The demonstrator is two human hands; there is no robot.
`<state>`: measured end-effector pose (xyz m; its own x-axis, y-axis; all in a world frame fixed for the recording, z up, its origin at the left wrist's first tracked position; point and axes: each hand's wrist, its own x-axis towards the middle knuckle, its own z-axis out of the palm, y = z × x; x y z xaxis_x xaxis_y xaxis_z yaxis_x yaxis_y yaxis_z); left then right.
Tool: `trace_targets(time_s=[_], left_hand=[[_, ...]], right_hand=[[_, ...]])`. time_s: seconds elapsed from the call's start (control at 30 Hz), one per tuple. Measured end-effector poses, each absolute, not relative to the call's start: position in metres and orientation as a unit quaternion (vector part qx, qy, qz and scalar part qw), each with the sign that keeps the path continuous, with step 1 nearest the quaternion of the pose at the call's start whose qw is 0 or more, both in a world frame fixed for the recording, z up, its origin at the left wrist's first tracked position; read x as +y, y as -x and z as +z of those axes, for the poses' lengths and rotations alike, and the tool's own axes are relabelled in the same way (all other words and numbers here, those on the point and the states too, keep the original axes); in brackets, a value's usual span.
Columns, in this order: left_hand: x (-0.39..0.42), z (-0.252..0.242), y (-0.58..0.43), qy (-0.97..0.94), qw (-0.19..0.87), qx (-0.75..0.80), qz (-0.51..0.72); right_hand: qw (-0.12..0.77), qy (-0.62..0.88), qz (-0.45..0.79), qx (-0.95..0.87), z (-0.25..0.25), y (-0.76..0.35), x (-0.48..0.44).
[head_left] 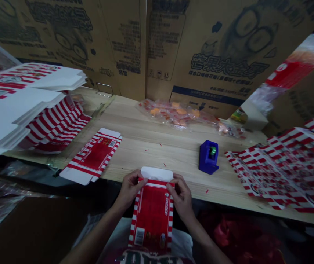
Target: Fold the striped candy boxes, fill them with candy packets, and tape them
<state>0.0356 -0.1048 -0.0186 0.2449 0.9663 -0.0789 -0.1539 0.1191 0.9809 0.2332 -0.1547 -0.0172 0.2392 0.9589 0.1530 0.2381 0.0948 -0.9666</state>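
A red box with red-and-white striped edges (154,212) is held upright against the body at the table's front edge, its white end flap raised at the top. My left hand (131,187) grips its upper left corner, thumb on the front. At the upper right corner, my right hand (181,193) pinches the side in the same way. A flat box of the same print (97,153) lies on the table to the left. The blue tape dispenser (209,157) stands to the right of my hands.
Stacked white and striped cartons (30,106) fill the left side. Striped boxes (289,165) cover the right. Clear packets with orange pieces (176,112) lie along large cardboard boxes (201,47) at the back. Small red scraps dot the wooden table (134,121).
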Motion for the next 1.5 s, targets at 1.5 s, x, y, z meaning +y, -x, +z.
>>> trace_targets(time_s=[1.5], left_hand=[[-0.064,0.021,0.008,-0.697,0.554,0.359,0.281]], right_hand=[[0.371,0.508,0.416,-0.657,0.029,-0.243,-0.116]])
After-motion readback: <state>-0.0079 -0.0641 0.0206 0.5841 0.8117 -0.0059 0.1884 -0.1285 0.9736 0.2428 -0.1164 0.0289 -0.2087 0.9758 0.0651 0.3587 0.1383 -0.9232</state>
